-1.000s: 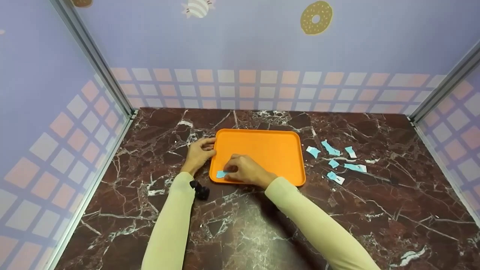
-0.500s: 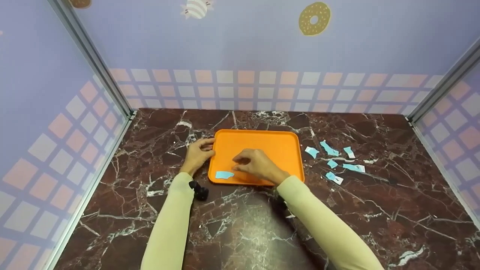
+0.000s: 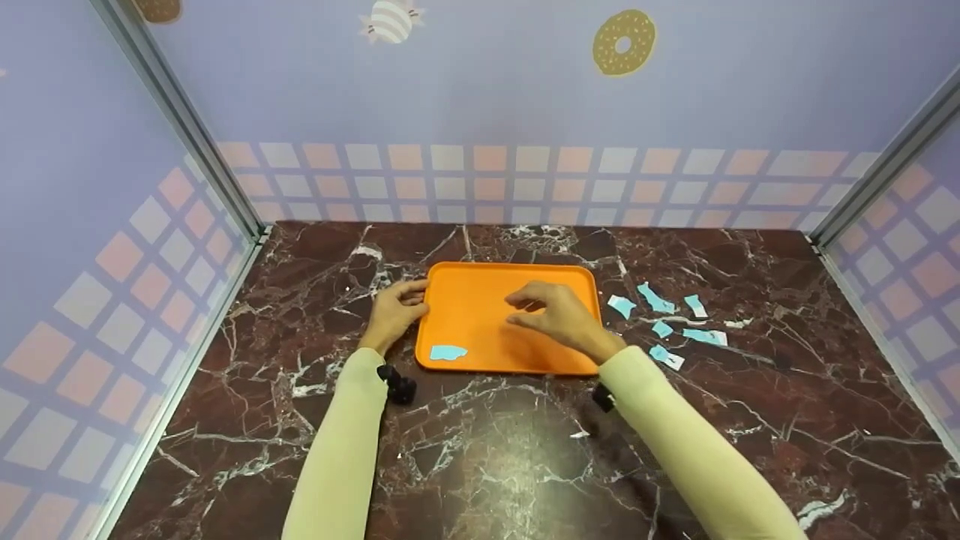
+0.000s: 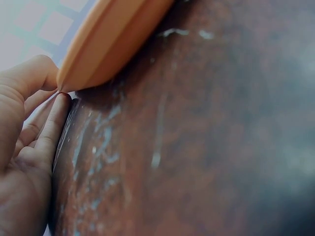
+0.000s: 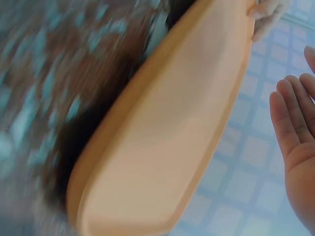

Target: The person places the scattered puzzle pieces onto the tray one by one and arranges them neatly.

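Observation:
An orange tray [image 3: 487, 315] lies on the marbled table. My left hand [image 3: 394, 315] is at its left rim; in the left wrist view the thumb and a finger [image 4: 55, 118] meet at the tray's edge [image 4: 106, 46] and pinch it. One light-blue torn paper piece [image 3: 448, 352] lies flat in the tray's near left corner. Over the right half of the tray hovers my right hand [image 3: 559, 319], thumb and fingers apart with nothing between them. In the right wrist view that hand [image 5: 298, 137] shows straight fingers beside the tray [image 5: 147, 147].
Several torn blue-and-white paper pieces [image 3: 704, 337] lie scattered on the table right of the tray. A small white scrap [image 3: 579, 435] is on the table in front of it. Patterned panels [image 3: 487, 90] enclose the back and both sides.
My right hand has let go of the blue paper piece in the tray's near left corner and moved right, its fingers spreading. The left hand stays at the tray's rim.

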A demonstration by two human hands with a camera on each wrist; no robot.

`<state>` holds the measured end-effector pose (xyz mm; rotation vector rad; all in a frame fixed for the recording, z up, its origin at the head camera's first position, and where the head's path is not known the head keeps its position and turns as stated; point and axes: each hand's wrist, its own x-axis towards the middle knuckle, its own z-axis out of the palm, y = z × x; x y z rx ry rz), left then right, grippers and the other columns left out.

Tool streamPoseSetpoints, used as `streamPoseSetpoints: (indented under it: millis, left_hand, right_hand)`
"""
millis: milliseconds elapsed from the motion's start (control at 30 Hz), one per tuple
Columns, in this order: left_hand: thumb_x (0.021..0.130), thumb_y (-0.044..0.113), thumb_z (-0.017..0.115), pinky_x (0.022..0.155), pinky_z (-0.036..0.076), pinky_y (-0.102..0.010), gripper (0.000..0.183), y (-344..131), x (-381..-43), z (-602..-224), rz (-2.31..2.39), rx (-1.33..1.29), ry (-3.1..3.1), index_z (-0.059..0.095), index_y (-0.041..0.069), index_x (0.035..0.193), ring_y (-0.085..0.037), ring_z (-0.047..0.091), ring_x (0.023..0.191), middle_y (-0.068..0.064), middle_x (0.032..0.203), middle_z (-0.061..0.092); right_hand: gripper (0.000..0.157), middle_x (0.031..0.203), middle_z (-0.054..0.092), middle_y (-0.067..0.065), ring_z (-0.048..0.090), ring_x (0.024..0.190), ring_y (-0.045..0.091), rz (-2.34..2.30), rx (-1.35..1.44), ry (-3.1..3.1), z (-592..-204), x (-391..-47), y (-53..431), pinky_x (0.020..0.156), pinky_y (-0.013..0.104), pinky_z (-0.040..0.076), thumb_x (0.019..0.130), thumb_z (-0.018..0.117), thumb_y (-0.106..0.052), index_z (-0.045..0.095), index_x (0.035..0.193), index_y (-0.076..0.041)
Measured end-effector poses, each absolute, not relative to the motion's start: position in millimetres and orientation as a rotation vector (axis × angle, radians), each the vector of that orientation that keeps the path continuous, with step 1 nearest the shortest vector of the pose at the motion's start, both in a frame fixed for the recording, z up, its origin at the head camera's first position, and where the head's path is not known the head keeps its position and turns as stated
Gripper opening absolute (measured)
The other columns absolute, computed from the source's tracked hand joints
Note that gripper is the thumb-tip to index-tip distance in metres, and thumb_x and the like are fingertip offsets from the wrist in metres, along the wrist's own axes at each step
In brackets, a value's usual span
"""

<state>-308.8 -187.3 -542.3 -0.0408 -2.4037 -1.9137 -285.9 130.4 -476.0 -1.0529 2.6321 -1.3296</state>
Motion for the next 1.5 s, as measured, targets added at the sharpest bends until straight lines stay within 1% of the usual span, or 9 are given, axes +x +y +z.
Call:
streamPoseSetpoints:
  millis: [233,533,633,767,900,1133,1200,1333,1500]
  left_hand:
    - [0.088,-0.01,0.07,0.086,0.058,-0.022,0.048,-187,-308,-542,-1.907,-0.034,-2.417,0.07,-0.005,0.136,-0.034,0.068,0.115,-0.021,0.128,0.067]
    - [0.088,-0.01,0.071,0.084,0.058,-0.022,0.048,-187,-309,-543,-1.897,-0.028,-2.419,0.071,-0.004,0.135,-0.034,0.069,0.115,-0.021,0.126,0.067]
    - [0.088,-0.01,0.071,0.084,0.059,-0.023,0.048,-187,-309,-542,-1.901,-0.031,-2.419,0.071,-0.004,0.136,-0.034,0.069,0.116,-0.021,0.126,0.066]
    - [0.088,-0.009,0.071,0.086,0.059,-0.024,0.048,-186,-307,-540,-1.9,-0.029,-2.426,0.071,-0.003,0.135,-0.034,0.069,0.116,-0.021,0.126,0.067]
    - [0.087,-0.009,0.071,0.087,0.059,-0.024,0.047,-186,-307,-541,-1.879,-0.021,-2.434,0.072,-0.003,0.134,-0.034,0.069,0.116,-0.021,0.126,0.068]
    - [0.087,-0.011,0.07,0.087,0.059,-0.025,0.048,-186,-307,-542,-1.883,-0.029,-2.419,0.071,-0.004,0.134,-0.034,0.069,0.116,-0.021,0.126,0.067]
    - [0.086,-0.011,0.071,0.088,0.059,-0.025,0.048,-186,-307,-542,-1.881,-0.024,-2.422,0.071,-0.004,0.134,-0.034,0.069,0.115,-0.021,0.126,0.067]
    - [0.087,-0.011,0.071,0.088,0.059,-0.026,0.048,-186,-307,-542,-1.88,-0.022,-2.421,0.071,-0.004,0.134,-0.033,0.069,0.115,-0.02,0.126,0.066]
    - [0.087,-0.012,0.071,0.088,0.059,-0.026,0.048,-186,-308,-542,-1.887,-0.028,-2.415,0.071,-0.004,0.134,-0.033,0.069,0.116,-0.02,0.126,0.066]
  right_hand:
    - [0.033,0.117,0.075,0.018,0.073,0.102,0.033,-1.364,-1.03,2.701,-471,-285,162,0.094,0.047,0.06,0.093,0.083,-0.012,0.077,0.122,0.002]
    - [0.032,0.117,0.075,0.014,0.073,0.103,0.04,-1.353,-0.933,2.8,-467,-286,204,0.091,0.047,0.061,0.092,0.084,-0.013,0.078,0.12,0.0]
    - [0.031,0.116,0.075,0.013,0.073,0.102,0.039,-1.353,-0.912,2.832,-466,-287,219,0.09,0.045,0.061,0.091,0.085,-0.012,0.079,0.119,0.0]
    - [0.029,0.114,0.075,0.014,0.073,0.103,0.038,-1.351,-0.867,2.874,-468,-288,240,0.092,0.048,0.061,0.09,0.086,-0.009,0.08,0.118,-0.001]
    - [0.028,0.114,0.075,0.013,0.073,0.104,0.036,-1.308,-0.777,2.922,-471,-288,261,0.089,0.048,0.062,0.09,0.085,-0.01,0.081,0.117,-0.003]
    - [0.031,0.121,0.074,0.013,0.075,0.097,0.034,-1.26,-0.654,2.924,-471,-284,291,0.078,0.026,0.062,0.094,0.083,-0.014,0.078,0.122,-0.003]
    - [0.032,0.122,0.073,0.015,0.076,0.096,0.034,-1.256,-0.616,2.911,-470,-283,299,0.077,0.025,0.062,0.095,0.082,-0.015,0.077,0.124,-0.003]
    - [0.034,0.123,0.072,0.019,0.075,0.096,0.035,-1.248,-0.554,2.904,-469,-281,314,0.071,0.029,0.063,0.095,0.082,-0.014,0.076,0.126,-0.003]
    - [0.034,0.125,0.072,0.016,0.071,0.106,0.039,-1.203,-0.525,2.942,-469,-276,332,0.073,0.02,0.06,0.095,0.082,-0.015,0.076,0.127,-0.003]
